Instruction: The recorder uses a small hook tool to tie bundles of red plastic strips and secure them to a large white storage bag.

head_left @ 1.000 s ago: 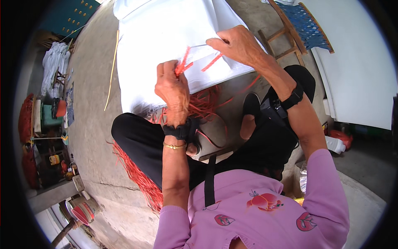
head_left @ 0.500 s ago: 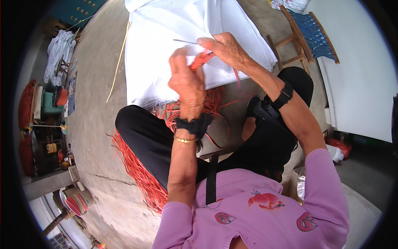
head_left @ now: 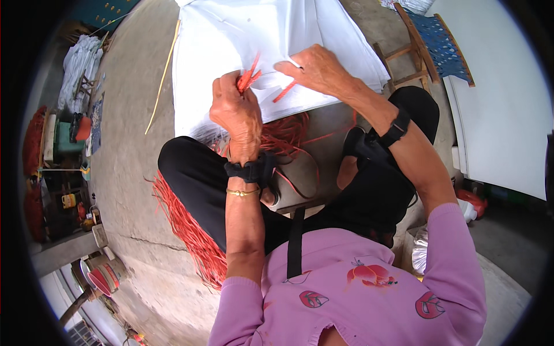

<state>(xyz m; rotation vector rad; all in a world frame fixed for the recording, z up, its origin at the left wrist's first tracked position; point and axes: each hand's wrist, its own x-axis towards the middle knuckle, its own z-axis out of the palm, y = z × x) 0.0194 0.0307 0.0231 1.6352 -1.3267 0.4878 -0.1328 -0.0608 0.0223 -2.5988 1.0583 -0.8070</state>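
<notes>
My left hand (head_left: 235, 106) is closed around a small bunch of red plastic strands (head_left: 248, 79), whose loose ends stick up past the thumb. To its right, my right hand (head_left: 318, 70) is closed, and a short red strand (head_left: 284, 92) slants down to the left from beneath its fingers. A pale glint shows at the right fingertips; whether it belongs to a tool I cannot tell. Both hands are over a white cloth (head_left: 199, 75) spread in front of me. The two hands are apart.
Loose red strands (head_left: 285, 135) lie tangled below the cloth's near edge, between my legs. A long red bundle (head_left: 187, 230) lies beside my left leg. At the upper right stands a wooden chair (head_left: 418, 49) with a blue woven seat, next to a white panel (head_left: 496, 115). A thin yellow strip (head_left: 163, 78) lies left of the cloth.
My left hand has moved left, away from my right hand, with the red strands in its fingers. The thin metal tool that stuck out leftward from my right hand no longer shows clearly.
</notes>
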